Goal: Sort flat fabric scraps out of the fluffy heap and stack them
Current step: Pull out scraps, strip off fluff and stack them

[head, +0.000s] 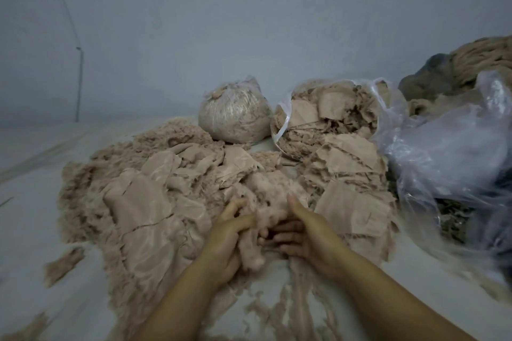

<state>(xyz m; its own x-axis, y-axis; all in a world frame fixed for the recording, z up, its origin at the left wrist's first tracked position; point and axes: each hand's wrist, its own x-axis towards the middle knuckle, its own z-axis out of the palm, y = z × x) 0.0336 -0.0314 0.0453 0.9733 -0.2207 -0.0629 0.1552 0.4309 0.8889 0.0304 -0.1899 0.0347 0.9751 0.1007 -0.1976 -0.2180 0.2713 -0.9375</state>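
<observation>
A wide beige heap (133, 191) of fluffy fibre mixed with flat fabric scraps covers the white floor in front of me. To its right lies a stack of flat beige scraps (352, 183). Between them, close to me, both hands are in a clump of fluff (270, 196). My left hand (230, 235) grips the clump from the left, fingers curled round it. My right hand (302, 232) cups the same clump from the right, thumb up, fingers bent under it.
A tied plastic bag of fluff (234, 116) and an open bag of scraps (327, 113) stand behind the heap. Crumpled clear plastic bags (454, 152) and a rope-like bundle (482, 61) fill the right side. A grey wall rises behind. Loose tufts (63, 266) lie at left.
</observation>
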